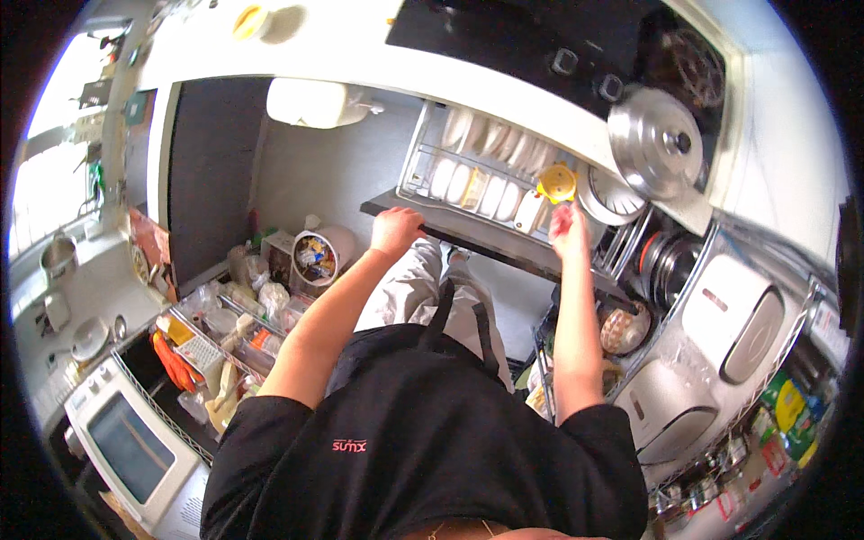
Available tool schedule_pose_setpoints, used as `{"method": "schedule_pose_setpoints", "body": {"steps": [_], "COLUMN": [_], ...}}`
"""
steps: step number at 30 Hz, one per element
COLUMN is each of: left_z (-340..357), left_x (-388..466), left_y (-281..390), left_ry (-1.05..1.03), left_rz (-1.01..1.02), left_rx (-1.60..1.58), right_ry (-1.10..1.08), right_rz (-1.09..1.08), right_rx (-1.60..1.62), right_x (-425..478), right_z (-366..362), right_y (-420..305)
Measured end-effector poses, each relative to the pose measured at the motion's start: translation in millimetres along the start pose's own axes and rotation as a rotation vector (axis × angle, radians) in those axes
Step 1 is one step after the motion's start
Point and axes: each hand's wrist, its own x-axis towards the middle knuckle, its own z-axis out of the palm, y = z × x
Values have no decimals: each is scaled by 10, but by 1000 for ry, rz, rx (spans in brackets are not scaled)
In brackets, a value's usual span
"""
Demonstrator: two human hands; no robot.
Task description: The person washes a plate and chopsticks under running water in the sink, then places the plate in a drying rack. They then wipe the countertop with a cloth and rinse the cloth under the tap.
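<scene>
A pulled-out drawer with a dark front [493, 251] holds a wire dish rack [420, 152] with rows of white dishes [472, 185] standing on edge. My left hand [398, 231] rests on the top edge of the drawer front, near its left end, its fingers curled over it. Just below a yellow, scallop-edged bowl [558, 182] in the drawer, my right hand [568, 229] hangs with bent fingers. That hand is blurred, and whether it touches or holds anything does not show. A stainless steel pot [611, 196] sits to the right of the yellow bowl.
Above the drawer runs a white counter [324, 40] with a black cooktop [506, 40] and a domed metal lid [655, 142]. An open bin [316, 258] and a crowded wire shelf [223, 324] stand at left. White appliances [725, 310] occupy a rack at right.
</scene>
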Motion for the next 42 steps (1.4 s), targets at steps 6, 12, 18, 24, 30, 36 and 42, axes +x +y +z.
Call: {"method": "schedule_pose_setpoints", "body": {"steps": [6,12,18,24,30,36,42], "left_z": [-118,-233,-313,-694,-904,-1149,-1287], "left_x": [190,595,972,767,575,462,93], "left_y": [-63,-91,-146,-492,-1074,-1723,-2501], "left_ry": [-43,-32,-36,183,210,-11,-19], "left_rz": [-29,3,31,120,-53,-226,-379], "left_rx": [-56,-63,-93,-189,-328,-486,-587], "right_ry": [-268,-57,70,216,62,-328,-613], "right_rz": [144,-329,-317,-306,-121,58,140], "right_rx": [-652,-1184,-1214,-1141,-889,-1090,-1268], "right_x": [-1206,-834,-462,-200,-308,-431,-541], "right_z": [888,1077,1359,1634,2307,3437,4772], "right_y": [1018,1458,1152,965,1060,1416,1893]}}
